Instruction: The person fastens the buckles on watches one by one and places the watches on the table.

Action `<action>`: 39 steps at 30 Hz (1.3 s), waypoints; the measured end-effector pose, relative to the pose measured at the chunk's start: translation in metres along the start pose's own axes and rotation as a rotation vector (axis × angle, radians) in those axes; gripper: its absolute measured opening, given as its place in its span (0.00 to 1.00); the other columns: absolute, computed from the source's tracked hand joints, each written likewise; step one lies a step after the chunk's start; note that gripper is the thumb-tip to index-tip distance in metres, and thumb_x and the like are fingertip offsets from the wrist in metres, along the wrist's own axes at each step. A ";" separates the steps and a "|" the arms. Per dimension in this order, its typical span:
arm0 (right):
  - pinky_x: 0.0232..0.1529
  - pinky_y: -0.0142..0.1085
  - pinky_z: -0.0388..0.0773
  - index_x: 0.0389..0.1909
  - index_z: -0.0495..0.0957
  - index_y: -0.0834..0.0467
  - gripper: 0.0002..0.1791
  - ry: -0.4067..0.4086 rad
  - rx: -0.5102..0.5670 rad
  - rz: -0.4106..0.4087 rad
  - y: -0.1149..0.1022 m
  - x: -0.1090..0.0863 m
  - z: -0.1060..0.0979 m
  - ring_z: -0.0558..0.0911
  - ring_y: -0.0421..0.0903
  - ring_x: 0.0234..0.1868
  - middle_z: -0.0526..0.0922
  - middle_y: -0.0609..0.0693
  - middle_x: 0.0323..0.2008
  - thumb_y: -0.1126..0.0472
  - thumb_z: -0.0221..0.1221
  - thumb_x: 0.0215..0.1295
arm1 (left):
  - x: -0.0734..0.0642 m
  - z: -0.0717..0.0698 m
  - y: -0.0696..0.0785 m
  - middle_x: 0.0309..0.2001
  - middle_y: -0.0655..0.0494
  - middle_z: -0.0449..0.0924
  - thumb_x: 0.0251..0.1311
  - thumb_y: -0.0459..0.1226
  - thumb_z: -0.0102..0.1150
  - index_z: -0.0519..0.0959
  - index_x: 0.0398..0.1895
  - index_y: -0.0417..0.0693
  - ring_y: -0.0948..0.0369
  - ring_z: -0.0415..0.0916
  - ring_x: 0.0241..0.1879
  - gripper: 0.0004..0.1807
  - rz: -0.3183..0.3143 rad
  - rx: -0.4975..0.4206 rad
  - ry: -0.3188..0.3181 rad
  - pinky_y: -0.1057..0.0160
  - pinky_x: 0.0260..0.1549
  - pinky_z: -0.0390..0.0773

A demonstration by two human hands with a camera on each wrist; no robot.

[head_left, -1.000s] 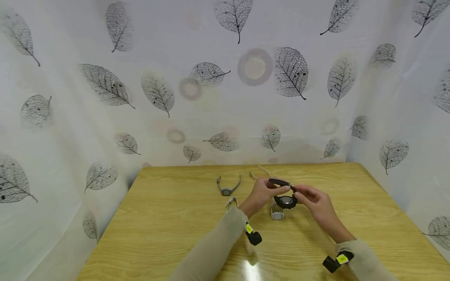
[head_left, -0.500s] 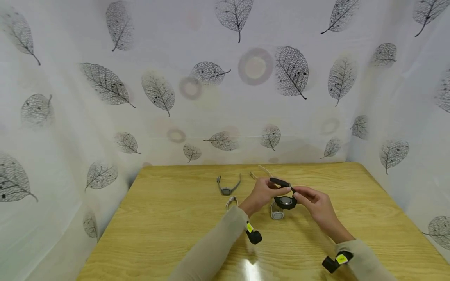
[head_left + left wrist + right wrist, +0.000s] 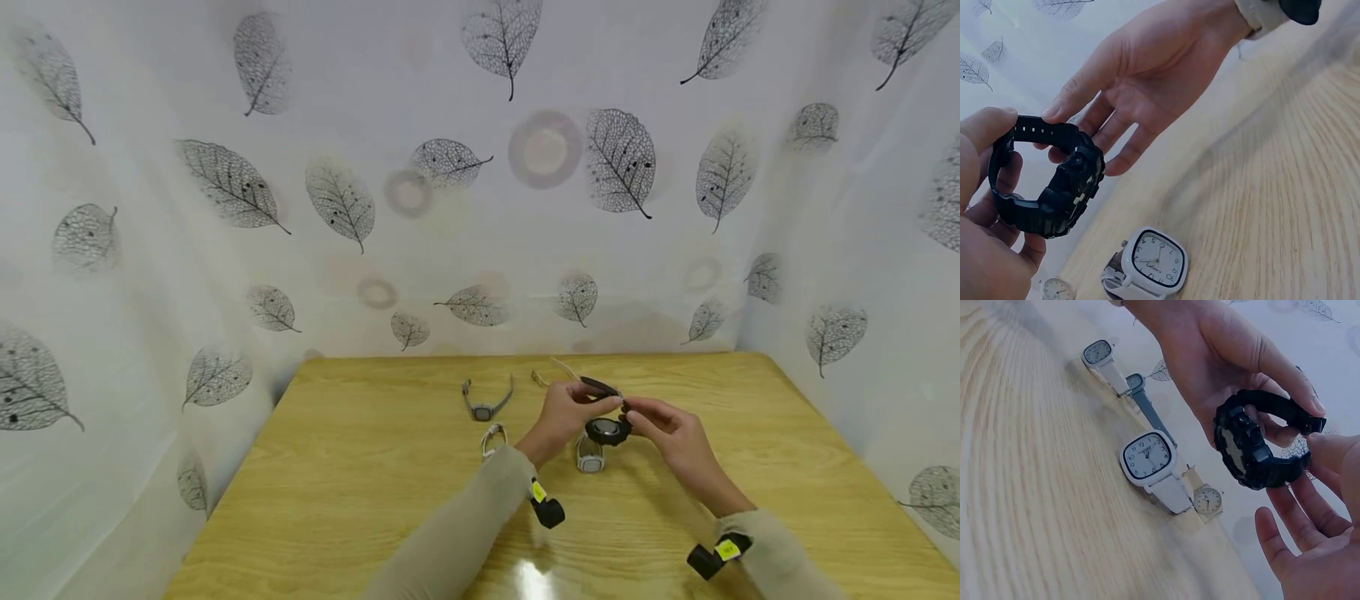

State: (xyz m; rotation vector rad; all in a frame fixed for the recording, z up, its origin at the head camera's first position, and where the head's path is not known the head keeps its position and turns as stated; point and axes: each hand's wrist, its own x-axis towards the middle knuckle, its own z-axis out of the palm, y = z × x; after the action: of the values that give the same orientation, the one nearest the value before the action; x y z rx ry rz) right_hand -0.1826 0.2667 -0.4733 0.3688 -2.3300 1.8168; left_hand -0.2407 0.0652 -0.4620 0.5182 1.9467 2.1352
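Observation:
A black wristwatch (image 3: 606, 431) is held up over the table between both hands, its strap bent into a loop. My left hand (image 3: 561, 417) grips one strap end. The right hand (image 3: 678, 437) pinches the strap at the right side, where the two ends come together in the right wrist view. Just under the black watch stands a white square-faced watch (image 3: 1159, 262) on the tabletop. Whether the buckle is fastened is hidden by the fingers.
On the wooden table (image 3: 337, 492), a grey watch (image 3: 483, 412) lies left of the hands and a second white watch (image 3: 493, 435) sits by the left sleeve. Behind the left hand is a pale-strapped watch (image 3: 1208, 500). Leaf-patterned curtains (image 3: 450, 233) enclose the back and sides.
The black watch has tilted slightly, its upper strap end dipping closer to the left hand. Both hands keep their hold in nearly the same place; the head view shifts a little.

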 end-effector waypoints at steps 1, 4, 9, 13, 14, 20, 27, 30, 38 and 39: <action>0.51 0.35 0.84 0.64 0.76 0.67 0.22 -0.004 -0.014 -0.009 -0.001 0.001 -0.001 0.87 0.42 0.48 0.83 0.62 0.57 0.58 0.58 0.78 | 0.000 0.000 0.000 0.37 0.58 0.88 0.60 0.41 0.75 0.90 0.39 0.49 0.51 0.85 0.43 0.08 0.002 0.004 0.002 0.61 0.39 0.86; 0.48 0.37 0.85 0.65 0.76 0.66 0.21 -0.015 -0.078 -0.044 -0.006 0.005 -0.006 0.86 0.40 0.49 0.83 0.60 0.58 0.59 0.57 0.78 | 0.000 0.001 0.002 0.37 0.59 0.88 0.60 0.40 0.75 0.90 0.38 0.49 0.59 0.85 0.39 0.07 0.022 0.040 0.008 0.59 0.39 0.87; 0.46 0.31 0.83 0.65 0.78 0.59 0.19 -0.044 -0.235 -0.106 -0.022 0.020 -0.014 0.83 0.38 0.48 0.82 0.60 0.58 0.58 0.57 0.78 | 0.002 0.001 0.002 0.35 0.61 0.87 0.59 0.39 0.76 0.90 0.38 0.48 0.64 0.84 0.34 0.07 0.058 0.110 0.004 0.56 0.37 0.87; 0.46 0.32 0.83 0.64 0.79 0.54 0.18 -0.097 -0.344 -0.146 -0.037 0.034 -0.015 0.83 0.38 0.48 0.83 0.56 0.57 0.57 0.60 0.77 | 0.003 0.000 0.000 0.33 0.62 0.87 0.59 0.40 0.76 0.90 0.37 0.49 0.63 0.84 0.31 0.06 0.082 0.153 -0.011 0.61 0.33 0.86; 0.45 0.32 0.83 0.64 0.80 0.53 0.19 -0.110 -0.364 -0.154 -0.039 0.037 -0.014 0.82 0.39 0.47 0.84 0.56 0.56 0.57 0.60 0.76 | 0.003 -0.001 0.000 0.33 0.63 0.87 0.59 0.40 0.76 0.90 0.37 0.49 0.63 0.84 0.31 0.06 0.089 0.167 -0.015 0.63 0.32 0.85; 0.43 0.37 0.83 0.62 0.82 0.54 0.19 -0.181 -0.434 -0.180 -0.051 0.048 -0.009 0.79 0.45 0.43 0.82 0.53 0.55 0.57 0.63 0.73 | 0.002 0.000 0.001 0.31 0.64 0.87 0.60 0.40 0.75 0.91 0.38 0.48 0.63 0.80 0.25 0.07 0.133 0.246 -0.022 0.69 0.25 0.80; 0.34 0.38 0.75 0.57 0.84 0.54 0.16 -0.276 -0.471 -0.180 -0.056 0.052 -0.007 0.70 0.47 0.38 0.80 0.54 0.49 0.57 0.65 0.72 | 0.003 0.000 0.002 0.22 0.65 0.82 0.60 0.40 0.75 0.90 0.32 0.45 0.69 0.69 0.17 0.08 0.144 0.331 -0.016 0.72 0.18 0.70; 0.32 0.37 0.74 0.55 0.85 0.54 0.14 -0.274 -0.480 -0.184 -0.056 0.052 -0.006 0.70 0.47 0.38 0.80 0.53 0.48 0.57 0.65 0.72 | 0.003 0.000 0.002 0.20 0.65 0.81 0.60 0.40 0.75 0.90 0.32 0.45 0.69 0.65 0.14 0.08 0.151 0.342 -0.025 0.72 0.15 0.66; 0.42 0.40 0.83 0.56 0.83 0.58 0.14 -0.237 -0.409 -0.159 -0.053 0.047 -0.012 0.81 0.47 0.44 0.83 0.55 0.54 0.59 0.63 0.74 | 0.001 -0.002 0.000 0.42 0.63 0.88 0.60 0.41 0.75 0.91 0.43 0.50 0.70 0.78 0.24 0.10 0.177 0.361 -0.048 0.71 0.24 0.80; 0.43 0.40 0.84 0.57 0.83 0.59 0.14 -0.233 -0.393 -0.153 -0.052 0.046 -0.013 0.83 0.47 0.45 0.83 0.56 0.54 0.60 0.62 0.74 | 0.001 -0.002 -0.001 0.43 0.64 0.87 0.60 0.41 0.75 0.91 0.44 0.50 0.70 0.79 0.26 0.11 0.178 0.360 -0.050 0.70 0.26 0.81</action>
State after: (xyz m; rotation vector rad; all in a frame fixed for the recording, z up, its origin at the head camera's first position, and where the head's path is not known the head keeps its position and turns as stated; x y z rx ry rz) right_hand -0.2113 0.2633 -0.4087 0.7061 -2.6511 1.2668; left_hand -0.2428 0.0635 -0.4627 0.8266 2.3467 1.8456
